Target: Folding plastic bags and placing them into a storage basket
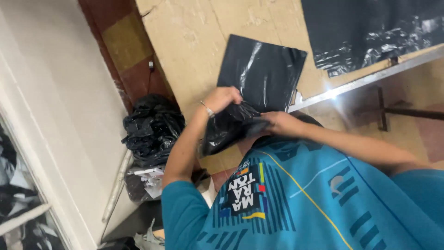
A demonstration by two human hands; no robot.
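Observation:
My left hand (pixel 222 98), with a thin bracelet at the wrist, and my right hand (pixel 282 122) both grip a crumpled black plastic bag (pixel 230 127) in front of my chest, at the edge of the table. The left hand pinches its upper part and the right hand holds its right side. Just beyond the hands a flat black plastic bag (pixel 261 69) lies on the pale wooden table (pixel 194 41). My teal printed shirt (pixel 300 203) fills the lower part of the view.
A spread of more black plastic sheets (pixel 370 28) lies at the table's far right, above its metal edge (pixel 360 81). A heap of crumpled black bags (pixel 152 127) sits on a bin by the white wall (pixel 60 106) at left. Tiled floor shows at right.

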